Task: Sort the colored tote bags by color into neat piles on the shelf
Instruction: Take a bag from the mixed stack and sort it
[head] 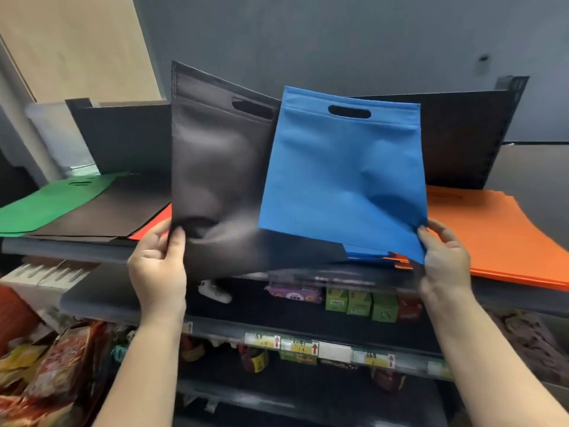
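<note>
My left hand [158, 266] pinches the black tote bag [215, 167] at its lower corner; the bag stands upright above the fingers. My right hand [443, 260] pinches the blue tote bag [341, 177] likewise, with the orange pile [498, 235] just right of those fingers on the shelf [61, 249].

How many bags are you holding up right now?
2: a black bag pinched by the left hand, and a blue bag pinched by the right hand. Others may hide behind.
</note>
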The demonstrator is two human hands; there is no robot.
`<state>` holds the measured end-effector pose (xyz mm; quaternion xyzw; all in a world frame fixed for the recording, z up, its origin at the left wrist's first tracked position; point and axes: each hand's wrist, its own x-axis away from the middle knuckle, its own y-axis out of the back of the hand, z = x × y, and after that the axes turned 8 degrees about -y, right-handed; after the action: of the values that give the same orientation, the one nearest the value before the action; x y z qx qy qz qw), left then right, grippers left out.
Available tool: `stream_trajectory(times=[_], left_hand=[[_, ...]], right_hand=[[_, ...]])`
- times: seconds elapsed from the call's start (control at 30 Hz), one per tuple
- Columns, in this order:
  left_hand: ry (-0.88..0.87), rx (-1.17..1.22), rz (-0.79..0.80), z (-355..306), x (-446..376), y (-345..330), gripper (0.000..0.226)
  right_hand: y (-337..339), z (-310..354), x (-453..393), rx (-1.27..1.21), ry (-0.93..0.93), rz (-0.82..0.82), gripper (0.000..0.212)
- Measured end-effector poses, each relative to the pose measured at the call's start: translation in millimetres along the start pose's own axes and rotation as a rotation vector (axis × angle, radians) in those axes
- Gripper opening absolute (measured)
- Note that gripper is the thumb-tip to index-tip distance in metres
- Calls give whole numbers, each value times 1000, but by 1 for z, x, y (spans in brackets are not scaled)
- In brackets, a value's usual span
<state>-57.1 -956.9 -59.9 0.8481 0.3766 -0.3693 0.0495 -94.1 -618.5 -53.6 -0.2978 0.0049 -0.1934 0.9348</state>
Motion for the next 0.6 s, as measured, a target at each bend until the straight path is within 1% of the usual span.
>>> stream_trajectory(times=[0.1, 0.2, 0.27, 0.33, 0.43, 0.53, 0.6], left_hand=[[13, -12, -34, 12, -4, -5, 14], [34, -42, -25, 21, -6, -15, 19], [25, -83, -14, 25, -9, -24, 19], [18, -121, -3, 31, -13, -28, 19], [3, -150, 23, 35, -18, -29, 19], [-36, -178, 18, 36, -22, -21, 19], [-62, -220, -19, 36, -27, -10, 22]], right_hand=[[-7, -2, -18, 107, 5, -17, 20], [-15, -6, -35, 274, 36, -24, 20], [-19, -8, -46, 436, 114, -47, 15], [-18, -9, -53, 649, 232, -59, 9], [-15, -13, -63, 890, 363, -46, 13], [-14, -18, -69, 1160, 402, -7, 20], [-16, -21, -72, 1309, 409, -7, 26]])
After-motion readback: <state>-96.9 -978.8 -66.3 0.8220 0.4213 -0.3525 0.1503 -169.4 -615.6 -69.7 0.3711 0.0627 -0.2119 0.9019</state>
